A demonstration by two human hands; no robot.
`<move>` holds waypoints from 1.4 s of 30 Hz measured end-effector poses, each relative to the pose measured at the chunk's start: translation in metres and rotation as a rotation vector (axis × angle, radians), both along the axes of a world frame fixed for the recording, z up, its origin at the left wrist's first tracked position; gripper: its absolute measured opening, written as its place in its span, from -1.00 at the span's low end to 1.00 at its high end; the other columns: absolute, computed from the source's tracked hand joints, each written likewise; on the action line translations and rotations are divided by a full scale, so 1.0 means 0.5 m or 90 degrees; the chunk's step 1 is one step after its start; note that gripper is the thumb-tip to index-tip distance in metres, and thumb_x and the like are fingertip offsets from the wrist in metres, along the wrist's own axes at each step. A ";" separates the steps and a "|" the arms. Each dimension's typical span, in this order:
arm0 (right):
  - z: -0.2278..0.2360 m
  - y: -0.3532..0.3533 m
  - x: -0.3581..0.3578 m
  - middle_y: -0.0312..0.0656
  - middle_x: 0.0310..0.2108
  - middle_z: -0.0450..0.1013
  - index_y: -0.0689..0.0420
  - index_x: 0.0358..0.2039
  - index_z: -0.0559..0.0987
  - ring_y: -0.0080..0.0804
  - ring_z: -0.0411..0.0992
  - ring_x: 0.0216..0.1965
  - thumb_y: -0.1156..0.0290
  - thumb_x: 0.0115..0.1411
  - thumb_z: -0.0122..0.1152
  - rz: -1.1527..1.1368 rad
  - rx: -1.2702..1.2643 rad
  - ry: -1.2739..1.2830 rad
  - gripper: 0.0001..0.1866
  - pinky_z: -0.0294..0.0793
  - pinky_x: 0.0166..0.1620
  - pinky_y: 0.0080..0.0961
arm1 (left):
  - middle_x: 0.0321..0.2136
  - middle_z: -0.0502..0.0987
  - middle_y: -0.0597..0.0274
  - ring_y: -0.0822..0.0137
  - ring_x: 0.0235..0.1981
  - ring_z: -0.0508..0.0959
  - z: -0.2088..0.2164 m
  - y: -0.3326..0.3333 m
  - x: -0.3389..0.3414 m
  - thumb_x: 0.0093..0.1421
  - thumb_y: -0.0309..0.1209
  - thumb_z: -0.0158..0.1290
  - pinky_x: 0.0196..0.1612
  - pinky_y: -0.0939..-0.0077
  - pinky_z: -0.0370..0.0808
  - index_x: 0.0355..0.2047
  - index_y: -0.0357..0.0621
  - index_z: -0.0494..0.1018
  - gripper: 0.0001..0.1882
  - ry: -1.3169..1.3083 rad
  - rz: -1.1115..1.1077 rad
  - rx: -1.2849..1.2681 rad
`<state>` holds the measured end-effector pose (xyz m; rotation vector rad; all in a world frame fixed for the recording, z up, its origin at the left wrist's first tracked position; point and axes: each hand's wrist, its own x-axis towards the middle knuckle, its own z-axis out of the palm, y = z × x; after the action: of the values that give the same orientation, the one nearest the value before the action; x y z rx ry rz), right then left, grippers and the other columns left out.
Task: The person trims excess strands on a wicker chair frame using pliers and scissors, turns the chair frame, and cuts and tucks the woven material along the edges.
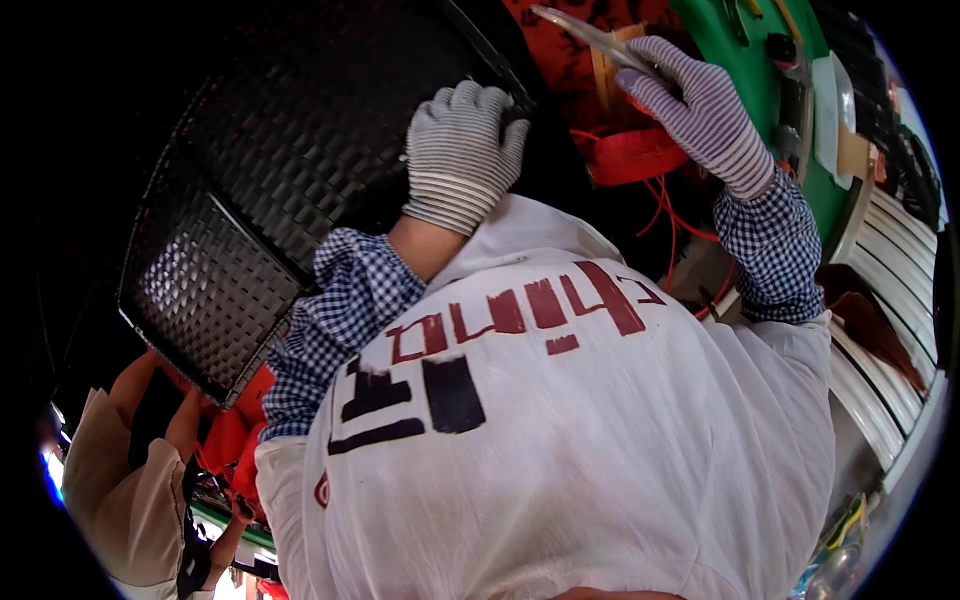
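My left hand (465, 145), in a grey-and-white striped knit glove, is bent over the edge of a black woven wicker-like piece (270, 150). Its fingertips curl out of sight against the dark weave. Up to the right, my right hand (705, 115) wears the same kind of glove. A long, slim, pale pointed tool (590, 35) is closed in its fingers, with the tip toward the upper left. Its exact kind I cannot make out. Below that hand lies a red band (638, 157) with thin red cords (672, 235).
A green curved surface (815, 225) with small tools borders the upper right. Pale ribbed panels (875, 370) stand at the right, with a dark brown piece (875, 320) on them. At the lower left, another person's arms (180, 425) reach beneath the woven piece, near red material (232, 440).
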<state>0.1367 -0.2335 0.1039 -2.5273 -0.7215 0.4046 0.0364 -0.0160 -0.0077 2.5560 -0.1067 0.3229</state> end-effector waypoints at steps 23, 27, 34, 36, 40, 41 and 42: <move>-0.075 -0.047 -0.038 0.01 -0.23 0.56 0.16 0.03 0.54 -0.10 0.55 -0.31 0.18 0.34 0.06 0.220 -0.208 -0.064 -0.61 0.57 -0.17 -0.33 | -0.37 0.56 0.18 0.13 -0.31 0.57 -0.016 -0.005 0.002 0.04 -0.26 0.29 -0.21 0.22 0.52 -0.30 -0.11 0.56 -0.73 -0.002 -0.014 -0.028; -0.064 -0.030 -0.029 0.01 -0.29 0.56 0.13 0.04 0.55 -0.09 0.55 -0.34 0.17 0.35 0.02 0.215 -0.227 -0.074 -0.61 0.58 -0.16 -0.31 | -0.37 0.56 0.18 0.12 -0.30 0.57 -0.015 -0.005 0.003 0.05 -0.23 0.28 -0.20 0.22 0.53 -0.30 -0.10 0.57 -0.73 0.003 -0.006 -0.021; -0.040 0.007 -0.027 0.01 -0.32 0.57 0.12 0.04 0.55 -0.07 0.55 -0.36 0.17 0.35 0.02 0.238 -0.321 -0.075 -0.62 0.58 -0.16 -0.31 | -0.35 0.56 0.16 0.12 -0.28 0.57 -0.021 -0.004 0.004 0.07 -0.20 0.25 -0.18 0.20 0.53 -0.31 -0.10 0.57 -0.73 0.008 -0.007 -0.003; -0.029 0.012 -0.023 0.01 -0.33 0.57 0.11 0.04 0.55 -0.07 0.55 -0.36 0.17 0.35 0.02 0.237 -0.356 -0.068 -0.62 0.58 -0.16 -0.30 | -0.35 0.56 0.15 0.12 -0.28 0.57 -0.020 -0.007 0.003 0.07 -0.21 0.24 -0.18 0.21 0.53 -0.30 -0.09 0.58 -0.73 0.011 -0.012 -0.009; -0.008 0.038 -0.019 0.01 -0.35 0.57 0.11 0.03 0.55 -0.06 0.56 -0.37 0.18 0.35 0.02 0.248 -0.426 -0.050 -0.63 0.58 -0.16 -0.30 | -0.36 0.56 0.15 0.12 -0.30 0.57 -0.018 -0.006 0.000 0.07 -0.22 0.24 -0.20 0.21 0.53 -0.30 -0.10 0.58 -0.74 0.001 -0.010 -0.011; -0.006 0.045 -0.015 0.01 -0.35 0.57 0.11 0.03 0.55 -0.06 0.56 -0.37 0.18 0.35 0.02 0.254 -0.440 -0.038 -0.63 0.58 -0.16 -0.30 | -0.37 0.56 0.15 0.12 -0.31 0.57 -0.022 -0.005 -0.002 0.07 -0.22 0.25 -0.21 0.21 0.53 -0.30 -0.10 0.57 -0.73 -0.005 -0.009 -0.013; -0.009 0.053 -0.004 0.01 -0.36 0.57 0.10 0.03 0.56 -0.06 0.56 -0.37 0.18 0.35 0.02 0.258 -0.454 -0.018 -0.63 0.58 -0.16 -0.30 | -0.38 0.55 0.15 0.12 -0.33 0.57 -0.025 -0.003 -0.003 0.06 -0.23 0.25 -0.22 0.21 0.53 -0.30 -0.11 0.57 -0.73 -0.010 -0.009 -0.015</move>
<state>0.1346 -0.2071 0.0995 -3.0241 -1.2913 0.8990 0.0349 -0.0176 -0.0202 2.5289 -0.1257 0.3363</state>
